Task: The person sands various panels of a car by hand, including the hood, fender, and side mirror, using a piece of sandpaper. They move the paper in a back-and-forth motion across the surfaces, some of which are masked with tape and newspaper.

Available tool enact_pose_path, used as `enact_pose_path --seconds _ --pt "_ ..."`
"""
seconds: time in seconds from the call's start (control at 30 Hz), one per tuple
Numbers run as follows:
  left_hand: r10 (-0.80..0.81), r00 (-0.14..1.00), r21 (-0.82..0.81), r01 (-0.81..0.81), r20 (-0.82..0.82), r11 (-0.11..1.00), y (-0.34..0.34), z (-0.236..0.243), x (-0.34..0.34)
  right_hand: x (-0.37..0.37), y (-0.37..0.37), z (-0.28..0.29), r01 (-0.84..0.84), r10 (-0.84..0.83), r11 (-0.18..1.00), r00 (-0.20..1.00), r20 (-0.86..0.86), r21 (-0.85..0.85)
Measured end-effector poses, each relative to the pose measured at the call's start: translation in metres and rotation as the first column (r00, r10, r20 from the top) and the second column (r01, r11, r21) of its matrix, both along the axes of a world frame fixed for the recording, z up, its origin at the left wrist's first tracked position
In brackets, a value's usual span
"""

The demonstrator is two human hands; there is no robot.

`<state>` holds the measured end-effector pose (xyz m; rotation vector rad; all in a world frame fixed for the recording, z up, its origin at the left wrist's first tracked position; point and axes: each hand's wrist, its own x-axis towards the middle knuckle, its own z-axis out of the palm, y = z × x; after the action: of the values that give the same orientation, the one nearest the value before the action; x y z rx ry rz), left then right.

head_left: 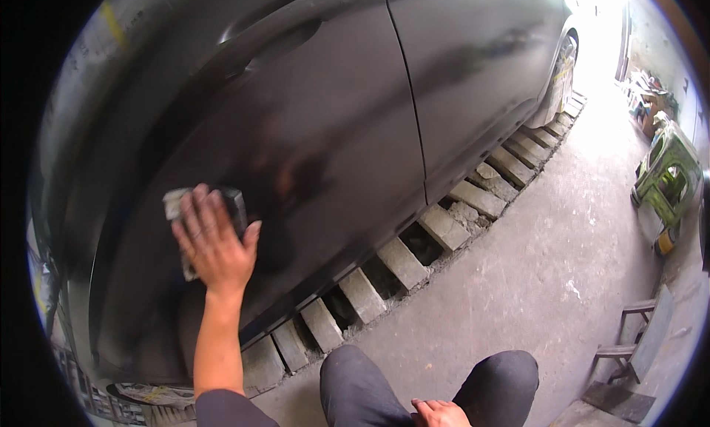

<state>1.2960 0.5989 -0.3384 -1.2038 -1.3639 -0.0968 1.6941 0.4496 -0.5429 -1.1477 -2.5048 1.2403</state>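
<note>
My left hand (214,246) lies against the lower part of a dark grey car door (333,109), on the left. Its fingers press down over a flat sanding block (237,209), whose dark edge shows beside the fingers. Pale paper or cloth (174,203) sticks out on the hand's other side, and the rest is hidden under the palm. At the lower edge my right hand (441,414) rests by my thigh, only partly in view. Its fingers lie loosely and nothing shows in them.
A row of concrete slabs (362,294) with gaps runs along the floor under the car. Masking sheet covers a wheel (556,94) farther off. On the right stand a greenish car panel (669,172), a low wooden stool (643,338) and piled clutter (651,101). My bent knees (499,386) are close below.
</note>
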Motion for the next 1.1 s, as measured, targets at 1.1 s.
enact_pose_path --seconds 1.1 --pt "-0.068 0.89 0.671 -0.287 0.451 0.684 -0.314 -0.04 -0.25 -0.045 -0.01 -0.016 -0.176 0.18 0.983 0.977 0.113 -0.045"
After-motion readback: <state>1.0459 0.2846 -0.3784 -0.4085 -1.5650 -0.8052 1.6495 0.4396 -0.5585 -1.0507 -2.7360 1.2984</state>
